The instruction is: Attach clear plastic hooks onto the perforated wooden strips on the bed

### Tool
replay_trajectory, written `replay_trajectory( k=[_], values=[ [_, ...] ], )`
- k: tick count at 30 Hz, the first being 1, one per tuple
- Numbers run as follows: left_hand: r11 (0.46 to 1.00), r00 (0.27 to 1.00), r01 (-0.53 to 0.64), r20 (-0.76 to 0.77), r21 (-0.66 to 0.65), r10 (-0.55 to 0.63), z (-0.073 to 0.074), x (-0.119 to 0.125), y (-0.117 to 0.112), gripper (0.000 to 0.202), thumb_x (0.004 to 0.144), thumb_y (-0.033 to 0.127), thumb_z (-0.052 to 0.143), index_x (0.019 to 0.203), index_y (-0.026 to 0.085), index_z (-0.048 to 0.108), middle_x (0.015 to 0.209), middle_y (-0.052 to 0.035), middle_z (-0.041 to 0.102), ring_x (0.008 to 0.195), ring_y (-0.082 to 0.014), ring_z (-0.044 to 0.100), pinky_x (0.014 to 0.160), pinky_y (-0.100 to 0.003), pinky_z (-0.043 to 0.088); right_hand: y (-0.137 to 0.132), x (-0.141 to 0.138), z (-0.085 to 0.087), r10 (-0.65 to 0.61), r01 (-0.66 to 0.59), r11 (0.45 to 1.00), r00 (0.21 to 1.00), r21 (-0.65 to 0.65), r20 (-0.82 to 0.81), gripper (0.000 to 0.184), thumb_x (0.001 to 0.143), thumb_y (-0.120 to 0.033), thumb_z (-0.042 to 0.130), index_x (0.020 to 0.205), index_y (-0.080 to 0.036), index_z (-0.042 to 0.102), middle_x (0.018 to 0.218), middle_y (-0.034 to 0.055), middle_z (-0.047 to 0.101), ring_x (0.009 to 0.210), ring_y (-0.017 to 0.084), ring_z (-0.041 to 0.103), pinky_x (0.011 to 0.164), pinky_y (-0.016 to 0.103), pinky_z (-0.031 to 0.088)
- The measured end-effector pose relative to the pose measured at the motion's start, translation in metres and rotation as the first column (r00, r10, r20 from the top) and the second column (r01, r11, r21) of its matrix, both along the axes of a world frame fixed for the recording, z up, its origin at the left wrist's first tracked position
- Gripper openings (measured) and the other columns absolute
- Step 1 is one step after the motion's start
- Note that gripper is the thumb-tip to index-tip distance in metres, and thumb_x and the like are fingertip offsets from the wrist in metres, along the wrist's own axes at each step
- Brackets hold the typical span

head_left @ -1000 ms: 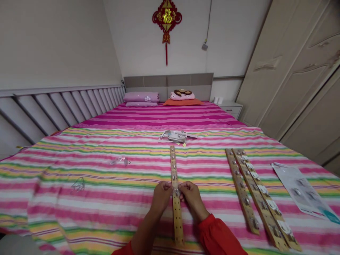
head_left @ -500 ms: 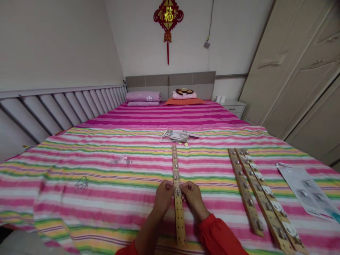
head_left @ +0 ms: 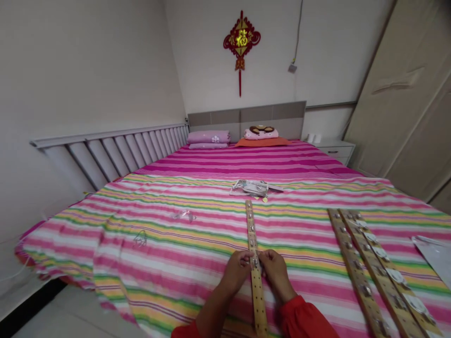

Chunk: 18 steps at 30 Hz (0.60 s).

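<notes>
Pinching a metal fitting (head_left: 255, 263) from 9 and 3 o'clock, the left hand (head_left: 237, 271) and right hand (head_left: 275, 271) seemingly steady it on the wooden strip (head_left: 258, 300) near 6 o'clock. Other strips (head_left: 358, 278) lie at 4 o'clock, probably leaving room.

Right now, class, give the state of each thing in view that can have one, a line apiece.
Left hand: fingers curled, at the middle strip
Right hand: fingers curled, at the strip's other side
The middle strip: lying flat, metal fittings far, bare holes near
Strips at right: side by side
Top drawer: shut
Purple bedding: folded
Striped cloth: spread out, creased
</notes>
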<state>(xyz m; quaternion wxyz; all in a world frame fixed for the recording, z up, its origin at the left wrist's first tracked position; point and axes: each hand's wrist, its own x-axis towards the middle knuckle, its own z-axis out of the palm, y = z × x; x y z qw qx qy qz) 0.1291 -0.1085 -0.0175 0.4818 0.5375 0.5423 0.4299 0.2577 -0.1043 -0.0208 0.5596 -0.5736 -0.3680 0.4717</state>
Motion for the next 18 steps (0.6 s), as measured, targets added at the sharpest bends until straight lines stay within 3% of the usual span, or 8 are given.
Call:
replay_trajectory(
  k=[3, 6, 8, 9, 10, 11, 15, 18],
  values=[
    [0.997, 0.997, 0.078, 0.018, -0.023, -0.078, -0.003, -0.005, -0.001, 0.039, 0.054, 0.014, 0.069, 0.093, 0.017, 0.072, 0.091, -0.0040, 0.065, 0.071, -0.0128, 0.057, 0.070, -0.026, 0.047, -0.007, 0.004, 0.000, 0.060, -0.059, 0.998, 0.998, 0.017, -0.027, 0.031, 0.053, -0.047, 0.070, 0.053, -0.021, 0.053, 0.031, -0.0069, 0.046, 0.026, 0.009, 0.038, 0.031, 0.022, 0.024],
    [0.993, 0.990, 0.111, 0.093, -0.040, -0.107, 0.003, -0.025, 0.010, 0.045, 0.056, 0.026, 0.071, 0.100, 0.014, 0.070, 0.084, -0.0048, 0.067, 0.068, -0.0136, 0.058, 0.065, -0.026, 0.047, -0.013, 0.010, -0.003, 0.126, -0.125, 0.992, 0.990, 0.016, -0.070, 0.034, 0.058, -0.051, 0.070, 0.064, -0.019, 0.058, 0.031, -0.0075, 0.045, 0.027, 0.007, 0.033, 0.032, 0.020, 0.020],
    [1.000, 0.998, -0.028, 0.061, -0.009, 0.029, 0.013, -0.051, 0.027, 0.040, 0.058, 0.034, 0.069, 0.092, 0.012, 0.070, 0.073, -0.0045, 0.067, 0.064, -0.0153, 0.059, 0.059, -0.026, 0.046, -0.014, 0.012, -0.006, 0.134, -0.133, 0.991, 0.987, 0.016, -0.093, 0.037, 0.060, -0.054, 0.070, 0.063, -0.019, 0.057, 0.031, -0.0074, 0.044, 0.028, 0.007, 0.033, 0.032, 0.020, 0.019],
    [0.985, 0.987, -0.160, 0.006, 0.062, 0.160, 0.019, -0.067, 0.037, 0.035, 0.059, 0.036, 0.067, 0.085, 0.013, 0.070, 0.069, -0.0039, 0.066, 0.064, -0.0156, 0.059, 0.060, -0.027, 0.046, -0.014, 0.013, -0.007, 0.133, -0.132, 0.991, 0.986, 0.016, -0.097, 0.039, 0.060, -0.056, 0.070, 0.061, -0.020, 0.056, 0.031, -0.0072, 0.044, 0.028, 0.007, 0.033, 0.032, 0.020, 0.019],
    [0.937, 0.944, -0.314, -0.058, 0.153, 0.326, 0.025, -0.083, 0.048, 0.029, 0.060, 0.037, 0.064, 0.076, 0.014, 0.069, 0.066, -0.0031, 0.065, 0.063, -0.0159, 0.059, 0.061, -0.027, 0.046, -0.014, 0.013, -0.008, 0.132, -0.131, 0.991, 0.987, 0.017, -0.096, 0.041, 0.059, -0.058, 0.070, 0.060, -0.020, 0.056, 0.031, -0.0070, 0.043, 0.028, 0.007, 0.032, 0.032, 0.020, 0.019],
    [0.897, 0.905, -0.399, -0.077, 0.188, 0.419, 0.030, -0.100, 0.060, 0.025, 0.060, 0.037, 0.063, 0.071, 0.015, 0.066, 0.065, -0.0028, 0.063, 0.065, -0.0163, 0.059, 0.063, -0.027, 0.046, -0.013, 0.012, -0.009, 0.130, -0.129, 0.991, 0.987, 0.018, -0.092, 0.042, 0.058, -0.060, 0.070, 0.059, -0.020, 0.055, 0.030, -0.0069, 0.043, 0.027, 0.007, 0.031, 0.031, 0.020, 0.018],
    [0.764, 0.761, -0.591, -0.136, 0.257, 0.634, 0.038, -0.151, 0.097, 0.021, 0.062, 0.038, 0.059, 0.070, 0.019, 0.056, 0.064, -0.0002, 0.058, 0.067, -0.0177, 0.057, 0.069, -0.031, 0.045, -0.010, 0.010, -0.011, 0.118, -0.116, 0.993, 0.990, 0.026, -0.078, 0.044, 0.057, -0.062, 0.070, 0.060, -0.019, 0.058, 0.029, -0.0075, 0.041, 0.026, 0.006, 0.029, 0.031, 0.020, 0.016],
    [0.706, 0.678, -0.647, -0.206, 0.289, 0.705, 0.034, -0.167, 0.113, 0.022, 0.057, 0.037, 0.063, 0.066, 0.021, 0.051, 0.060, 0.0019, 0.054, 0.064, -0.0193, 0.055, 0.069, -0.033, 0.043, -0.009, 0.010, -0.012, 0.110, -0.109, 0.994, 0.990, 0.024, -0.083, 0.046, 0.056, -0.063, 0.070, 0.059, -0.019, 0.058, 0.030, -0.0071, 0.041, 0.026, 0.006, 0.030, 0.031, 0.020, 0.016]
  ],
)
